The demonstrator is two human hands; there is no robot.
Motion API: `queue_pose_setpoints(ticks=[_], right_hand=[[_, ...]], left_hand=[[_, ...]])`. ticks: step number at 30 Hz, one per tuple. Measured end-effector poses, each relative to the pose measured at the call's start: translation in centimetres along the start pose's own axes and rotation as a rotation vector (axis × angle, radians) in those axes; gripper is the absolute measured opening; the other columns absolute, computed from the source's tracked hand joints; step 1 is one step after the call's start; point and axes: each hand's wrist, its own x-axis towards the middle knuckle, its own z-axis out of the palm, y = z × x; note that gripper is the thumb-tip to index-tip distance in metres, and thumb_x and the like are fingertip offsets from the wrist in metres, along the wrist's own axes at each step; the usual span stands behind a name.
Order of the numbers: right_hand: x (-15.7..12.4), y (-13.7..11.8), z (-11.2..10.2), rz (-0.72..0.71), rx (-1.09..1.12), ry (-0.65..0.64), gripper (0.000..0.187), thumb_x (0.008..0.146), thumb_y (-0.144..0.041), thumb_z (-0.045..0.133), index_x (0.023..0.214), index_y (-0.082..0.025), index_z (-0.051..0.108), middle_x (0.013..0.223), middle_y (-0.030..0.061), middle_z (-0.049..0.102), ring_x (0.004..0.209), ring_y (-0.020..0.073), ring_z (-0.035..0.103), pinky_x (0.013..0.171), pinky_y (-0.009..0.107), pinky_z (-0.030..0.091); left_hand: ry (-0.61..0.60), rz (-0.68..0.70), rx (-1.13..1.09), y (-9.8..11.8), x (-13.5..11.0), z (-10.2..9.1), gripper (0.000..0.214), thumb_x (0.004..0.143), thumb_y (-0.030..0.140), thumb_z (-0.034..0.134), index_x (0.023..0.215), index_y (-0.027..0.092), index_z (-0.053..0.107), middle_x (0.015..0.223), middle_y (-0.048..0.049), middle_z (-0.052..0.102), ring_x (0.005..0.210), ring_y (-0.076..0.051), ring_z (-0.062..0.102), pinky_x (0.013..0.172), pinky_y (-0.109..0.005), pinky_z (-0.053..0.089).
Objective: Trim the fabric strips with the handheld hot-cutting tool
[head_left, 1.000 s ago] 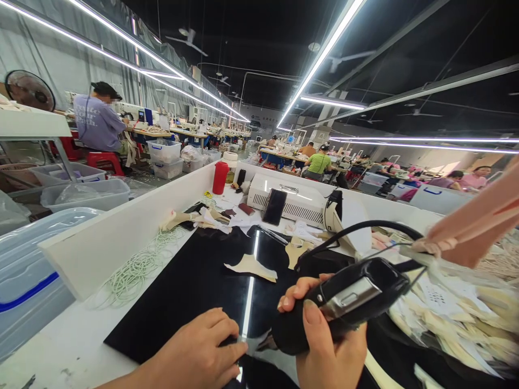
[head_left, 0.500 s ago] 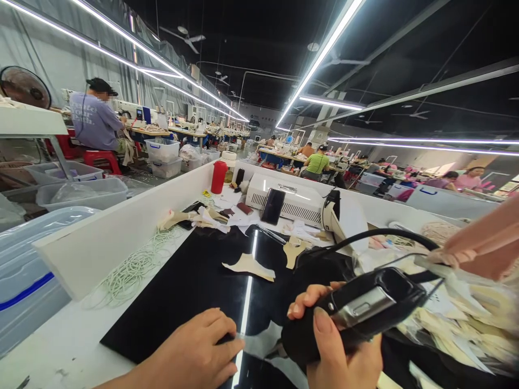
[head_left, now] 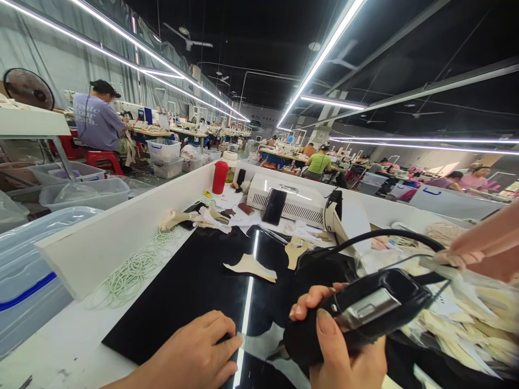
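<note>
My right hand (head_left: 344, 346) wraps round a thick black corded power tool (head_left: 365, 308), which looks like electric scissors, with a silver plate on its side. Its tip points left and down onto a thin pale grey fabric piece (head_left: 263, 340), partly hidden under the tool. My left hand (head_left: 203, 346) rests low on the black board (head_left: 174, 292), its fingers curled and pinching the left end of the grey piece. Farther back on the board lies a cream cut piece (head_left: 251, 267). Another cream piece (head_left: 295, 253) sits near the cord.
Pale green cord (head_left: 132, 275) lies tangled at the left by a low white wall (head_left: 121, 227). Behind the board stand a phone (head_left: 274, 206), a white vented box (head_left: 298, 200) and a red container (head_left: 219, 177). Cream scraps (head_left: 458, 324) are heaped at right, below a pink blurred shape (head_left: 490, 232).
The view has shifted very slightly. Both hands, the tool and the grey fabric piece keep nearly the same places.
</note>
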Motion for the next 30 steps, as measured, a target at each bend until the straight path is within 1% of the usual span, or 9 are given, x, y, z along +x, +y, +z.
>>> queue_pose_setpoints(ticks=[3,5,7,9,12,15,22,27,30], right_hand=[[0.1,0.0,0.1,0.013,0.006,0.010,0.038,0.084,-0.040,0.082,0.109,-0.030,0.056,0.084,-0.0047,0.064,0.065,0.0132,0.063,0.066,0.030,0.052],[0.2,0.0,0.3,0.018,0.013,0.013,0.038,0.083,-0.039,0.083,0.109,-0.030,0.057,0.084,-0.0048,0.064,0.065,0.0130,0.062,0.065,0.030,0.052],[0.4,0.1,0.7,0.016,0.025,0.004,0.037,0.084,-0.038,0.082,0.110,-0.030,0.057,0.084,-0.0048,0.064,0.065,0.0132,0.062,0.066,0.030,0.052],[0.7,0.5,1.1,0.003,0.038,-0.026,0.034,0.086,-0.037,0.080,0.110,-0.030,0.057,0.084,-0.0045,0.064,0.066,0.0138,0.062,0.065,0.032,0.054],[1.1,1.3,1.8,-0.039,0.038,-0.114,0.030,0.089,-0.036,0.077,0.110,-0.030,0.056,0.084,-0.0043,0.065,0.065,0.0139,0.064,0.064,0.032,0.056],[1.2,2.1,2.4,-0.069,0.032,-0.174,0.029,0.091,-0.035,0.076,0.112,-0.031,0.056,0.085,-0.0045,0.066,0.064,0.0127,0.065,0.064,0.031,0.058],[1.0,2.9,2.8,-0.083,0.029,-0.206,0.027,0.094,-0.033,0.073,0.113,-0.031,0.055,0.087,-0.0048,0.065,0.065,0.0121,0.066,0.065,0.030,0.058],[0.9,2.9,2.8,-0.093,0.008,-0.206,0.024,0.096,-0.033,0.070,0.114,-0.031,0.053,0.085,-0.0049,0.066,0.064,0.0127,0.065,0.065,0.031,0.058],[0.9,2.8,3.0,-0.092,0.012,-0.209,0.024,0.095,-0.034,0.071,0.113,-0.031,0.054,0.084,-0.0054,0.065,0.064,0.0122,0.064,0.065,0.030,0.058]], left_hand=[[-0.084,0.031,0.076,0.3,0.4,-1.2,0.019,0.105,0.016,0.049,0.115,0.016,0.066,0.096,-0.0031,0.070,0.088,-0.017,0.068,0.084,-0.026,0.055],[-0.082,0.038,0.105,0.3,0.5,-1.4,0.020,0.106,0.015,0.048,0.113,0.015,0.066,0.096,-0.0035,0.071,0.089,-0.017,0.068,0.084,-0.027,0.055],[-0.077,0.045,0.126,0.3,0.4,-1.1,0.020,0.105,0.014,0.049,0.111,0.017,0.067,0.095,-0.0028,0.071,0.090,-0.016,0.068,0.084,-0.026,0.054],[-0.028,0.057,0.149,0.2,0.1,-0.5,0.016,0.105,0.015,0.052,0.109,0.017,0.067,0.094,-0.0016,0.072,0.091,-0.015,0.068,0.088,-0.025,0.053],[0.062,0.062,0.152,0.0,-0.4,0.6,0.015,0.106,0.026,0.057,0.109,0.015,0.067,0.094,0.0001,0.072,0.091,-0.014,0.067,0.097,-0.026,0.051],[0.087,0.070,0.123,-0.2,-0.7,1.4,0.021,0.107,0.034,0.058,0.108,0.016,0.068,0.093,0.0018,0.072,0.091,-0.013,0.067,0.102,-0.027,0.049],[0.181,0.046,0.068,-0.3,-0.5,2.0,0.025,0.108,0.033,0.053,0.102,0.014,0.069,0.088,-0.0006,0.071,0.086,-0.015,0.067,0.095,-0.030,0.053],[0.150,0.056,0.043,-0.1,-0.6,2.1,0.021,0.107,0.029,0.054,0.102,0.015,0.069,0.085,-0.0007,0.071,0.084,-0.017,0.067,0.092,-0.031,0.056],[0.107,0.017,0.002,0.0,-0.5,1.3,0.022,0.109,0.026,0.048,0.108,0.016,0.068,0.091,-0.0026,0.073,0.088,-0.018,0.069,0.093,-0.030,0.056]])
